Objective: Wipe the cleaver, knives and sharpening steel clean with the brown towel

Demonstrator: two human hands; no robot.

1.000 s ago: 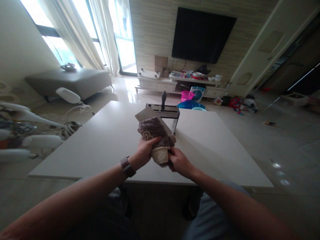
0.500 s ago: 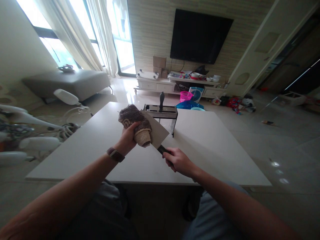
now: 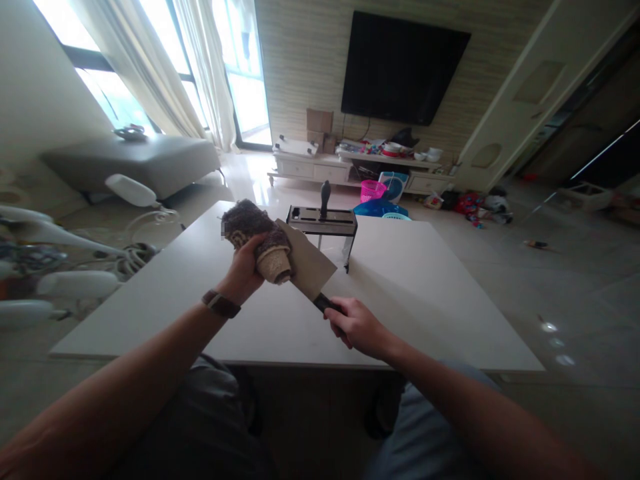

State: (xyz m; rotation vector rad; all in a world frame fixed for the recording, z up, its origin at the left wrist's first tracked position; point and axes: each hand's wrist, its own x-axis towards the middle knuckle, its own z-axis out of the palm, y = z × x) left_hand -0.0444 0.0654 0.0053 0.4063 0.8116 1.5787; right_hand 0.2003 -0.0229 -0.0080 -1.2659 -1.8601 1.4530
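My left hand point(image 3: 246, 267) is wrapped round a rolled-up brown patterned cloth point(image 3: 253, 227), its lighter beige end point(image 3: 275, 265) pointing down toward me. In my right hand point(image 3: 355, 323) is a kitchen cleaver, gripped by its black handle point(image 3: 327, 305). The broad grey blade point(image 3: 310, 260) points up and left, its far part beside the cloth and partly behind it; whether they touch I cannot tell. Just beyond the blade stands a black and silver knife block point(image 3: 323, 217) with clear sides. One black knife handle point(image 3: 325, 195) sticks up out of its top.
Both hands are above a white table point(image 3: 400, 293). White curved chair parts point(image 3: 80, 285) lie close on the left. Past the table are a pink basket point(image 3: 373, 191), a blue plastic item point(image 3: 383, 208) and a low white cabinet point(image 3: 325, 172) under a television point(image 3: 403, 67).
My left hand and the cloth have moved left and slightly up, uncovering more of the blade. The cleaver and my right hand have barely moved.
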